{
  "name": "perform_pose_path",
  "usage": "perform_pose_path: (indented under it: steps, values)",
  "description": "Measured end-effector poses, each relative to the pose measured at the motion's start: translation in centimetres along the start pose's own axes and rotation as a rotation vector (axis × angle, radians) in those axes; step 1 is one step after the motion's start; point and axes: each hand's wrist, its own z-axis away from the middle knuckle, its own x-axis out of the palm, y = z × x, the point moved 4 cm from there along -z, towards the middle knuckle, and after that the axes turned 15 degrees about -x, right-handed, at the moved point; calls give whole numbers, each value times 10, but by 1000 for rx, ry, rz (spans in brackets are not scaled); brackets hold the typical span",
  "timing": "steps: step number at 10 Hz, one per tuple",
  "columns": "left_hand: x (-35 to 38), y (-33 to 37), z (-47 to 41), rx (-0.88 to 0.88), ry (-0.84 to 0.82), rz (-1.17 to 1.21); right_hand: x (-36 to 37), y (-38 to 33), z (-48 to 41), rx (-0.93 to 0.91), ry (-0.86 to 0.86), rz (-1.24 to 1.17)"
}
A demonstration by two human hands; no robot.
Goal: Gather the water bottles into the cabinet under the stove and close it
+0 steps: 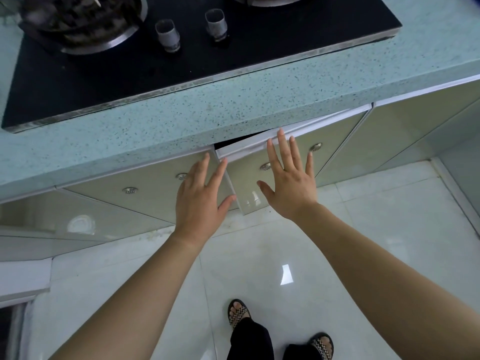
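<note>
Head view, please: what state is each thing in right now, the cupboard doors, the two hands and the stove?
Right door: ajar, dark gap at its top edge.
Left door: looks shut.
Right hand: open, fingers spread, flat on the right door.
Left hand: open, flat on the left door beside the seam.
Burner: no flame visible.
Knobs: setting cannot be told.

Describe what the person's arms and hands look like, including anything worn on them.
The left hand and right hand are bare: no gloves, rings, watch or bracelet. No sleeves show; the arms are uncovered to the frame edge.
</note>
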Motion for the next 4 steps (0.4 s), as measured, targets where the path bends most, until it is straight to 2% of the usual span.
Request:
perform_pose_path:
  steps: [2,4]
  values:
    - [-12,-5,16,-120,-175,-44,-17,-14,23,51,-50,-106]
    - [-52,2,42,-80,-171,-68,-45,-31,51,21,-103,-155]
